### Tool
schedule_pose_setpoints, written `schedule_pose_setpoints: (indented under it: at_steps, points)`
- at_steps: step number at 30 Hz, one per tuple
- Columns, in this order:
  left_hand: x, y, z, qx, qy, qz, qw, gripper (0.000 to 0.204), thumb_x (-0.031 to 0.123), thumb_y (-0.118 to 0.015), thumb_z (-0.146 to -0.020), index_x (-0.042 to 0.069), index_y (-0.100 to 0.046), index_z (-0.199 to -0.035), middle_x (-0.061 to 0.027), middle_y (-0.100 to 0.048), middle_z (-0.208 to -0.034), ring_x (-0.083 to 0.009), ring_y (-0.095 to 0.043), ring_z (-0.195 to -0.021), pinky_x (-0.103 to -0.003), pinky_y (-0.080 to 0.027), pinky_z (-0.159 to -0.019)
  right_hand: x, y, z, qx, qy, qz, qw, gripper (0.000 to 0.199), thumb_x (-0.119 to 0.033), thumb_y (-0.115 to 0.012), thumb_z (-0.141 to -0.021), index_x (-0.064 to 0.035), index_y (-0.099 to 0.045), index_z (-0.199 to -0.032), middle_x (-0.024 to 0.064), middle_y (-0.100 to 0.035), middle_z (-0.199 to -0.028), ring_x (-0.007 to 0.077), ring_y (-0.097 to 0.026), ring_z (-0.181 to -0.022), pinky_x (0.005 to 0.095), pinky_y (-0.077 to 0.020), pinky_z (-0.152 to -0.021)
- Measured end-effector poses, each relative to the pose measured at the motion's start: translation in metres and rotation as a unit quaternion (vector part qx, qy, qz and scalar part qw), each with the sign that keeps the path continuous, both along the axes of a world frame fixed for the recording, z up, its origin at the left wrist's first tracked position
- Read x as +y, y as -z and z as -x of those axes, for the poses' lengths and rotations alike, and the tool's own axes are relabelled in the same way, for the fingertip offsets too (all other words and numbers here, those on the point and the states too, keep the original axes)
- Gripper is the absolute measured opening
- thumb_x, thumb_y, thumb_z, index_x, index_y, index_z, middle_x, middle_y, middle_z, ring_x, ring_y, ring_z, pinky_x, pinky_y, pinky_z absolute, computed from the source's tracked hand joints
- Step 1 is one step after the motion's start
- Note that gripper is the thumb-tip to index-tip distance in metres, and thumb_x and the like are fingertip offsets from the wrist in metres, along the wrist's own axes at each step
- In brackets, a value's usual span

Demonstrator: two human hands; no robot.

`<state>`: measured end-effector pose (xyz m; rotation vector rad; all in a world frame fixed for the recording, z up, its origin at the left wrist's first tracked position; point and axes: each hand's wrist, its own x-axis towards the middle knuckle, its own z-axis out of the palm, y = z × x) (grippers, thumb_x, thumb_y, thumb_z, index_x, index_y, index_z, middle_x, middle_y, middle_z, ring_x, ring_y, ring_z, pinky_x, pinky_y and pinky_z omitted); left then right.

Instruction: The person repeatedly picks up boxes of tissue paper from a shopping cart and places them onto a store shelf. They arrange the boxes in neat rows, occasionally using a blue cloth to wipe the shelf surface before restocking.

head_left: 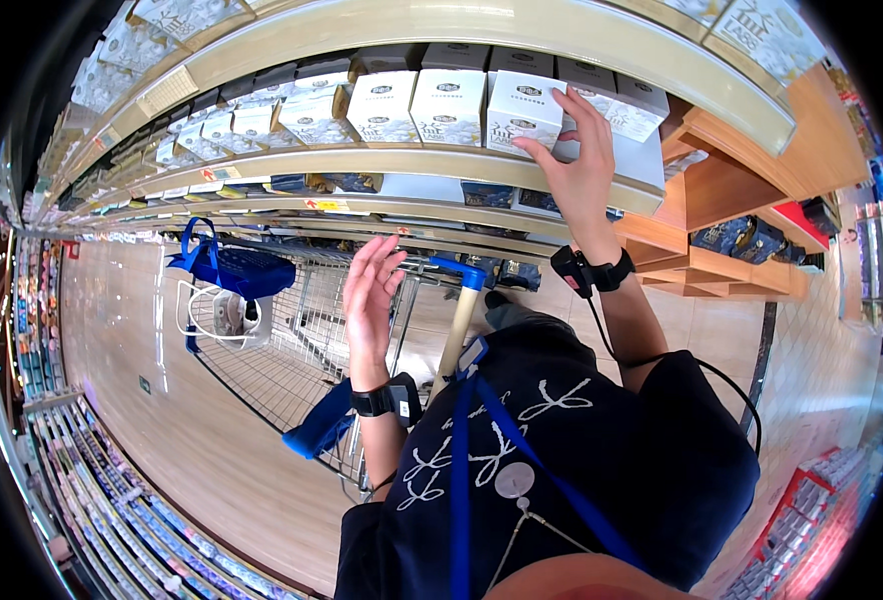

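My right hand (584, 150) is at a white carton (525, 108) with a silver-grey pattern on a shelf. Its thumb presses the carton's front, and its fingers lie along the right upper edge. Similar white cartons (448, 105) stand in a row to the left, with grey ones behind. My left hand (370, 292) is raised in front of the lower shelves, empty, its fingers stretched. Beside it is the handle (459, 310) of a wire shopping cart (302, 310). Both wrists wear black bands with small devices.
A blue bag (237, 270) and a white wire-handled item (230, 318) are at the cart's far end. The shelf edge (382, 160) runs across in front of me. Wooden shelving (737, 185) stands to the right. More stocked racks (112, 500) line the aisle's left side.
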<state>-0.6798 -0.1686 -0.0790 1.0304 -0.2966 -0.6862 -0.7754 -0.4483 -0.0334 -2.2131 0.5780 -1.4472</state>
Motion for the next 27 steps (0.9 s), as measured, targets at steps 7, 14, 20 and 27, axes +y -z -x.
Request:
schedule_pose_setpoints:
  at_steps: [7, 14, 20, 27]
  points:
    - [0.008, 0.007, 0.000, 0.018, -0.025, -0.013, 0.999, 0.046, 0.024, -0.050, -0.094, 0.000, -0.043, -0.133, -0.0168, -0.052, -0.130, -0.0224, -0.055, -0.113, -0.030, -0.045, -0.094, -0.006, 0.008, -0.007, -0.014, -0.009, -0.014, 1.000, 0.060, -0.025, -0.084, -0.065, -0.0045, -0.058, -0.115, 0.0116, -0.057, -0.125, 0.0229, -0.057, -0.095, 0.0294, -0.0513, -0.072]
    - [0.002, 0.013, -0.004, 0.027, -0.022, -0.026, 0.999, 0.047, 0.025, -0.050, -0.094, 0.000, -0.043, -0.134, -0.0164, -0.051, -0.131, -0.0217, -0.055, -0.113, -0.030, -0.045, -0.094, 0.002, 0.008, -0.002, 0.003, -0.005, -0.002, 1.000, 0.053, -0.019, -0.082, -0.069, -0.0030, -0.058, -0.113, 0.0101, -0.059, -0.107, 0.0235, -0.056, -0.095, 0.0311, -0.0508, -0.070]
    - [0.005, 0.018, -0.008, 0.034, -0.042, -0.032, 0.998, 0.046, 0.024, -0.050, -0.095, 0.000, -0.043, -0.133, -0.0157, -0.051, -0.132, -0.0217, -0.055, -0.114, -0.029, -0.044, -0.094, 0.034, 0.017, -0.011, -0.074, -0.131, 0.033, 0.988, 0.025, 0.002, -0.069, -0.074, -0.0056, -0.065, -0.097, 0.0094, -0.057, -0.091, 0.0217, -0.056, -0.079, 0.0303, -0.0468, -0.063]
    - [0.064, 0.029, -0.022, 0.027, -0.185, -0.148, 0.971, 0.036, 0.022, -0.048, -0.095, 0.004, -0.050, -0.126, -0.0097, -0.059, -0.123, -0.0193, -0.057, -0.111, -0.029, -0.043, -0.094, 0.136, 0.038, -0.086, 0.141, -0.500, -0.126, 0.845, 0.012, 0.000, -0.061, -0.081, -0.0083, -0.064, -0.088, 0.0048, -0.058, -0.094, 0.0166, -0.058, -0.064, 0.0277, -0.0462, -0.055]
